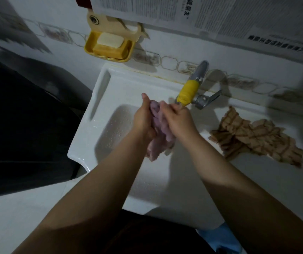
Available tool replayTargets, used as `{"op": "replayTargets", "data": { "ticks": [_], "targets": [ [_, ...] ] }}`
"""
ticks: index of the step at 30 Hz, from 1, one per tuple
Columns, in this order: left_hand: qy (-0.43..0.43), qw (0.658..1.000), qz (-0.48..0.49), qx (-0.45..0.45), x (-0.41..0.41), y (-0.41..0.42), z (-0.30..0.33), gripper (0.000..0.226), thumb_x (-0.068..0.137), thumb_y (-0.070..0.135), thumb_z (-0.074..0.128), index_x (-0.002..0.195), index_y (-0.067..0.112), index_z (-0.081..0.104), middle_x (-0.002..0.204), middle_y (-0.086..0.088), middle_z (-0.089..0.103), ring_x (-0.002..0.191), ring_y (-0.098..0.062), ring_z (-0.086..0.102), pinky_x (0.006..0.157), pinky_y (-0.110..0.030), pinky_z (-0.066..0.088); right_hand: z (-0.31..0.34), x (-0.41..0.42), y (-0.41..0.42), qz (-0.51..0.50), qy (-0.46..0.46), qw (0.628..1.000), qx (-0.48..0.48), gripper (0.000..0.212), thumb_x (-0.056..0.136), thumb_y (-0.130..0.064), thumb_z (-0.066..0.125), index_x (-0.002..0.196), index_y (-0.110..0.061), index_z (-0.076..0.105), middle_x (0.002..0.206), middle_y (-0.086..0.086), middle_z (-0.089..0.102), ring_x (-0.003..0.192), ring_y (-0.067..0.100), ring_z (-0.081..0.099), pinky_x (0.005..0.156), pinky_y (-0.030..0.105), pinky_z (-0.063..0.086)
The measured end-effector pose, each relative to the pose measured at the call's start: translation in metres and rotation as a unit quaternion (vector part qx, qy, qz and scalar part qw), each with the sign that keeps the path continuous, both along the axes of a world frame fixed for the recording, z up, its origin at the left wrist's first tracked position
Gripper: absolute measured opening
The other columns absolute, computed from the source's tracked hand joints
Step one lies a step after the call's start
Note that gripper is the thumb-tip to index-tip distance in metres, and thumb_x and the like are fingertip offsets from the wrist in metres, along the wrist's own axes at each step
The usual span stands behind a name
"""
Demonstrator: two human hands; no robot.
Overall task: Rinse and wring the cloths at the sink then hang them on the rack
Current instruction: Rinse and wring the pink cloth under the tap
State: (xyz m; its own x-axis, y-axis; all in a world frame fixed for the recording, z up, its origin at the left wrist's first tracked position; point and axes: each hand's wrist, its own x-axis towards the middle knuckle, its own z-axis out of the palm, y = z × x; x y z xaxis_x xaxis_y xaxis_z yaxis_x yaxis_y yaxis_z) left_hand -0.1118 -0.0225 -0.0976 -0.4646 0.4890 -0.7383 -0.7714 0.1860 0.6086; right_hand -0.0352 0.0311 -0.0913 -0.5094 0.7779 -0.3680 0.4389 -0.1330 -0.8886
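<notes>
Both hands over sink (84,143) basin near tap (190,92): left hand (143,120) and right hand (179,120) clenched round bunched purple cloth (158,142); brown checked cloth (257,140) lies on sink's right ledge

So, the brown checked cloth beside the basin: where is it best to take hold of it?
Probably from above, at the raised bunched middle of the brown checked cloth. It lies crumpled on the sink ledge, with folds a pinch could gather; the flat edges offer less.
</notes>
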Motion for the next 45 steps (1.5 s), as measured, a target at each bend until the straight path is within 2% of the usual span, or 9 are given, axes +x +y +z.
{"op": "replayTargets", "data": {
  "ticks": [4,9,12,16,19,28,36,40,45],
  "targets": [
    [0.032,0.995,-0.081,-0.046,0.024,0.014,0.011,0.055,0.098,0.045,0.044,0.06,0.008,0.057,0.049,-0.011,0.053,0.036,-0.018,0.05,0.04,-0.02,0.041,-0.001,-0.012,0.017,-0.098,-0.053,0.99,0.091,0.04,0.093,-0.03,0.055,0.057,-0.016,0.044,0.06,0.006,0.052,0.067,0.026,0.055,0.063,0.03,0.04],
    [0.128,0.983,-0.056,-0.115,0.022,0.027,-0.025,0.032,0.088,0.053,0.056,0.08,0.022,0.053,0.074,-0.006,0.062,0.095,-0.038,0.063,0.073,-0.022,0.053,-0.009,-0.018,0.001,-0.019,-0.12,0.986,0.116,0.038,0.096,-0.039,0.046,0.084,-0.009,0.066,0.089,0.021,0.065,0.086,0.032,0.06,0.08,0.04,0.048],
    [0.104,0.978,-0.157,-0.088,0.024,0.018,-0.005,0.044,0.101,0.036,0.043,0.065,0.01,0.049,0.04,-0.004,0.053,0.033,-0.011,0.054,0.034,-0.014,0.04,-0.004,-0.017,0.015,-0.097,-0.08,0.988,0.084,0.027,0.091,-0.035,0.052,0.075,-0.014,0.055,0.081,0.014,0.059,0.078,0.026,0.057,0.072,0.033,0.045],
    [0.029,0.995,-0.071,-0.057,0.012,0.022,-0.003,0.038,0.101,0.038,0.04,0.074,0.015,0.052,0.047,0.001,0.057,0.031,-0.006,0.052,0.033,-0.013,0.041,-0.001,-0.022,0.0,-0.044,-0.112,0.985,0.122,0.038,0.095,-0.04,0.046,0.088,-0.008,0.066,0.092,0.02,0.066,0.091,0.035,0.061,0.08,0.04,0.048],
    [-0.015,0.99,-0.114,-0.076,0.023,0.018,0.001,0.054,0.098,0.046,0.042,0.054,0.015,0.048,0.035,-0.002,0.045,0.027,-0.015,0.044,0.035,-0.015,0.035,0.001,-0.015,0.014,-0.098,-0.094,0.986,0.096,0.035,0.093,-0.029,0.053,0.061,-0.015,0.049,0.074,0.015,0.058,0.081,0.037,0.063,0.073,0.043,0.049],
    [-0.08,0.988,-0.132,0.02,0.021,-0.005,-0.002,0.049,0.098,0.047,0.042,0.092,0.004,0.065,0.086,-0.016,0.067,0.08,-0.025,0.065,0.084,-0.038,0.052,0.005,-0.006,0.027,-0.06,-0.105,0.992,0.042,0.029,0.096,-0.024,0.051,0.077,-0.004,0.059,0.091,0.027,0.065,0.089,0.039,0.062,0.064,0.029,0.038],
    [0.19,0.935,-0.298,-0.042,-0.01,-0.043,-0.022,0.04,0.1,0.011,0.035,0.136,0.019,0.049,0.129,0.0,0.056,0.1,-0.014,0.058,0.083,-0.018,0.046,0.021,0.025,0.029,0.039,0.042,0.994,-0.098,0.023,0.09,-0.022,0.061,0.068,-0.017,0.06,0.068,0.004,0.06,0.074,0.019,0.053,0.075,0.034,0.041],
    [0.222,0.917,-0.325,0.068,-0.013,-0.03,-0.003,0.065,0.093,0.058,0.04,0.102,0.0,0.066,0.101,-0.023,0.066,0.095,-0.031,0.063,0.09,-0.037,0.05,0.024,0.031,0.031,0.14,-0.006,0.985,-0.096,0.038,0.073,-0.054,0.071,0.082,-0.018,0.064,0.084,0.023,0.066,0.078,0.031,0.06,0.072,0.044,0.046],
    [0.194,0.949,-0.213,0.128,-0.021,-0.028,-0.005,0.028,0.096,0.029,0.052,0.077,0.008,0.053,0.066,-0.005,0.05,0.06,-0.013,0.045,0.055,-0.022,0.038,0.026,0.042,0.051,0.165,-0.077,0.983,0.027,0.004,0.091,-0.019,0.062,0.091,-0.015,0.06,0.08,-0.001,0.066,0.075,0.01,0.062,0.069,0.022,0.048]
  ]
}}
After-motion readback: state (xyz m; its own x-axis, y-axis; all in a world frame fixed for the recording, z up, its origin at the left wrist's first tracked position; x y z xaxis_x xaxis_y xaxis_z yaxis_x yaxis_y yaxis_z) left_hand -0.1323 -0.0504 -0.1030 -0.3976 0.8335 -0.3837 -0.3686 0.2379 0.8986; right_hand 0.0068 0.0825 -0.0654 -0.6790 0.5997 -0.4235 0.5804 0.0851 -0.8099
